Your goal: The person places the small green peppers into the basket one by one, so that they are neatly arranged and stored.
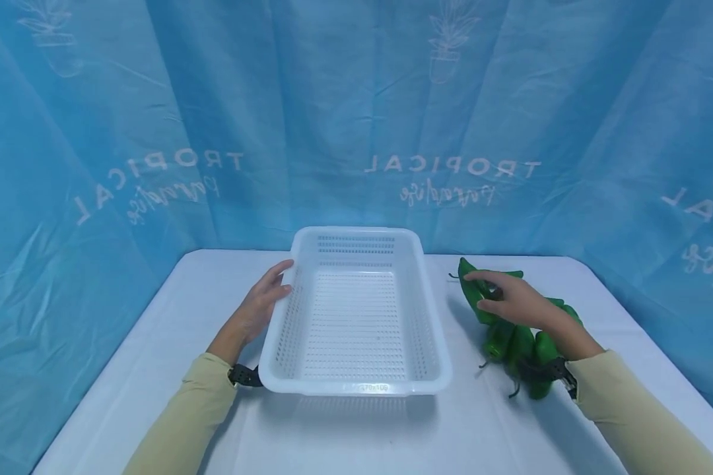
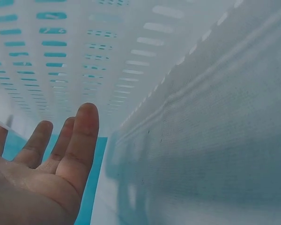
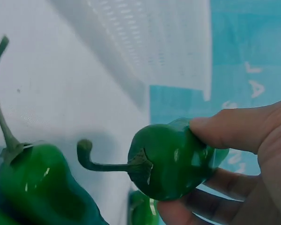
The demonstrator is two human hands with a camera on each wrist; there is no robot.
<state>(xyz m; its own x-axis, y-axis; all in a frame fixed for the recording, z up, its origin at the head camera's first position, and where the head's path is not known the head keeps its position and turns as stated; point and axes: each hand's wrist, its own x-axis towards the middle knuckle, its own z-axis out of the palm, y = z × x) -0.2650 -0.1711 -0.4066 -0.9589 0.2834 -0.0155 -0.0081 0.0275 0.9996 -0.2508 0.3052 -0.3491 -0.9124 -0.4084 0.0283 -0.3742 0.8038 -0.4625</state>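
Behind the bench [image 1: 148, 356], a blue curtain [image 1: 333, 86] fills our background, its reversed lettering running off the right side of the head view. The white basket [image 1: 441, 356] stands mid-bench, its far rim overlapping the back edge; from the left wrist camera we see mostly slotted wall, so we cannot tell how its whole base sits. Our left hand [image 1: 260, 309] touches the basket's left rim, its grip spread, though that rim hides some fingers from above. On the other side, our right hand [image 1: 513, 300] pinches a green pepper [image 3: 171, 159] between thumb and fingers, right of the basket near the bench's far edge (the fingers' far side is lost behind it). The other peppers [image 1: 519, 346] bunch just below that grip, and the right forearm and its black strap [image 1: 561, 373] cover several, so we cannot count them. A strip of white cloth separates peppers from basket; wider stretches run toward the left edge, partly crossed by our pale sleeve [image 1: 196, 396], and along the right edge.
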